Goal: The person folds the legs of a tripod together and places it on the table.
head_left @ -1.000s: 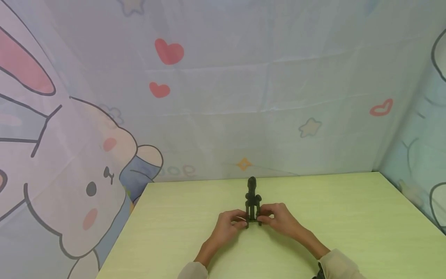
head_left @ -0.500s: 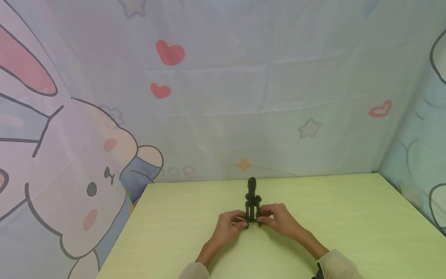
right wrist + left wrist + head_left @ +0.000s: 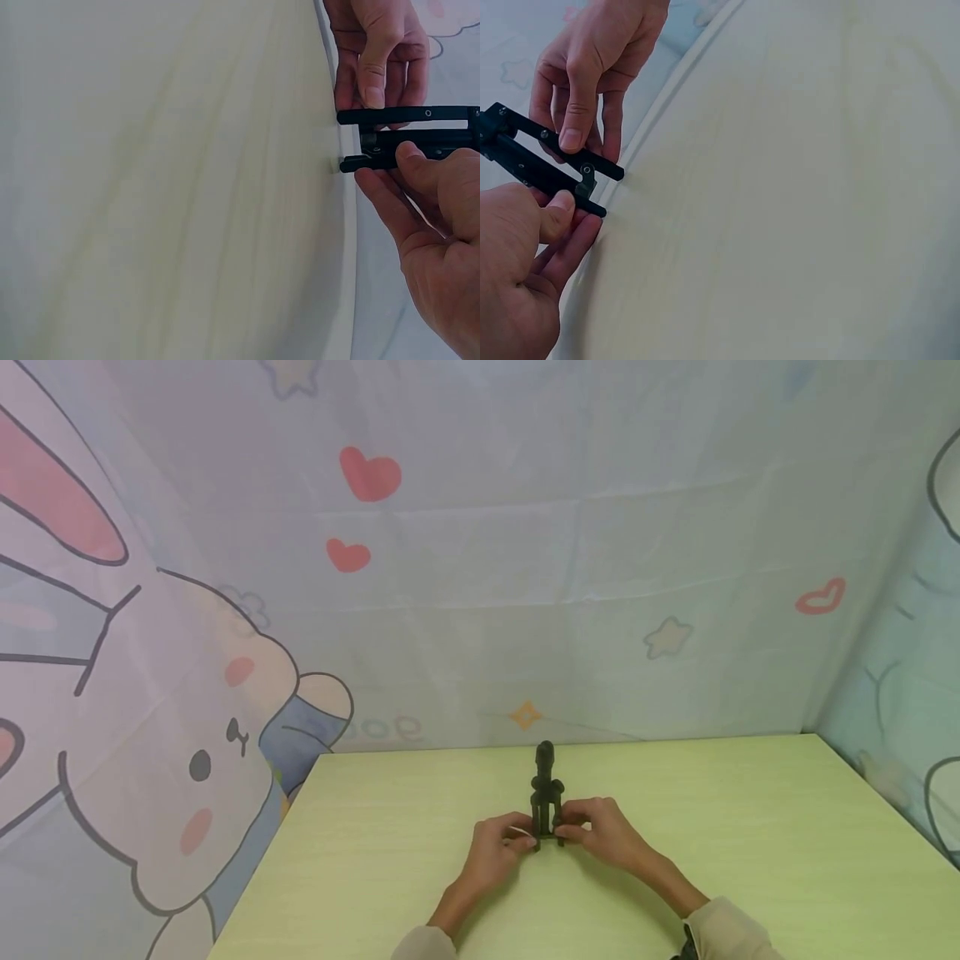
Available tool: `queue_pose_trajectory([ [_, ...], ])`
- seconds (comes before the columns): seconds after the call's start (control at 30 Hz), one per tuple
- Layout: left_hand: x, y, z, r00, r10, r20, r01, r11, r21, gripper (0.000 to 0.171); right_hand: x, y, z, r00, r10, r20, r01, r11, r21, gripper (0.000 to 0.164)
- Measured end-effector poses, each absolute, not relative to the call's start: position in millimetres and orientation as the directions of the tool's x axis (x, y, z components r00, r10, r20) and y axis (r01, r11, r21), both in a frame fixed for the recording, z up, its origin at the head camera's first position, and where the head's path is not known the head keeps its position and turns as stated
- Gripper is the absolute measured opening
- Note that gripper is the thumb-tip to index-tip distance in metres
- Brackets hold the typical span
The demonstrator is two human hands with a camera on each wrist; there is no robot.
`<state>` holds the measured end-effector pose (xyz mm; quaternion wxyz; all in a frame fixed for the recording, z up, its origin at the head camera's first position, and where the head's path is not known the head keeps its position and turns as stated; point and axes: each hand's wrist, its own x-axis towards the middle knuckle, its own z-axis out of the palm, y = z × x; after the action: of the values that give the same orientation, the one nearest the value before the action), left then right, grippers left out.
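A small black tripod (image 3: 545, 785) is at the middle of the table, its head toward the back wall and its legs toward the person. My left hand (image 3: 491, 852) pinches the left leg near its foot between thumb and fingers. On the other side, my right hand (image 3: 609, 837) grips the right leg the same way. The left wrist view shows the left thumb on one leg (image 3: 592, 208), with a short hinged brace (image 3: 587, 178) beside it. In the right wrist view the legs (image 3: 382, 115) lie almost parallel, a narrow gap between them.
The pale yellow-green table (image 3: 375, 818) spreads around both hands. Behind it hangs a cloth backdrop (image 3: 480, 635) printed with hearts, stars and a large rabbit, continuing along the right side.
My left hand and the tripod have shifted very slightly to the right. The right hand stays in place, and both hands keep their hold on the legs.
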<state>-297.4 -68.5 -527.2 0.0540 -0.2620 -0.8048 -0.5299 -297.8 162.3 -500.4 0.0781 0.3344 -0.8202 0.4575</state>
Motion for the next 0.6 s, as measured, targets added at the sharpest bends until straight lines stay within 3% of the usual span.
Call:
queue_pose_trajectory([
  [0.33, -293, -66, -526, -0.866, 0.359, 0.348, 0.457, 0.287, 0.842, 0.018, -298, 163, -504, -0.761, -0.480, 0.436, -0.623, 0.357, -0.696, 0.006],
  [0.6, -289, -57, -526, -0.845, 0.331, 0.420, 0.522, 0.341, 0.782, 0.015, -300, 163, -505, -0.749, -0.477, 0.460, -0.651, 0.398, -0.647, 0.013],
])
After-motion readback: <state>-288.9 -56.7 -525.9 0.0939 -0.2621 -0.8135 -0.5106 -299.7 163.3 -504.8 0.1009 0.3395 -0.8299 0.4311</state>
